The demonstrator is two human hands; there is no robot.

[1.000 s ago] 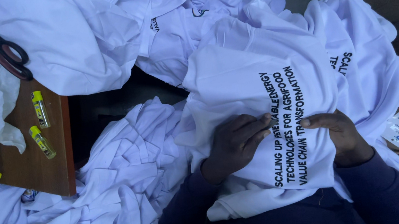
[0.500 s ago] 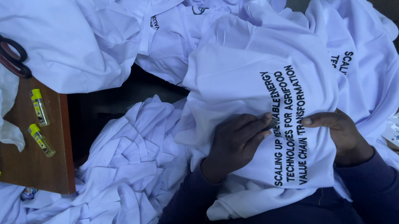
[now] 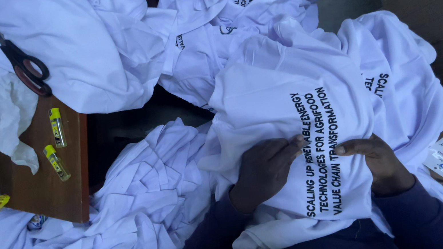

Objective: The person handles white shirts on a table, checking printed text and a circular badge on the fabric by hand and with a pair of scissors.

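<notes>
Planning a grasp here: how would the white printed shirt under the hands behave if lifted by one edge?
Likely floppy: the white shirt drapes in soft folds over the pile. Probably light, since the left hand and right hand flatten it easily. It may drag neighbouring shirts along.

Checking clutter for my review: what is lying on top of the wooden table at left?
On the wooden table lie two small yellow-capped lighters. Scissors rest on white cloth draped over its far edge; whatever that cloth covers is hidden.

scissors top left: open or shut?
Shut, apparently. The scissors lie on a white shirt, handle loops side by side, blades running as one line to the frame edge.
</notes>
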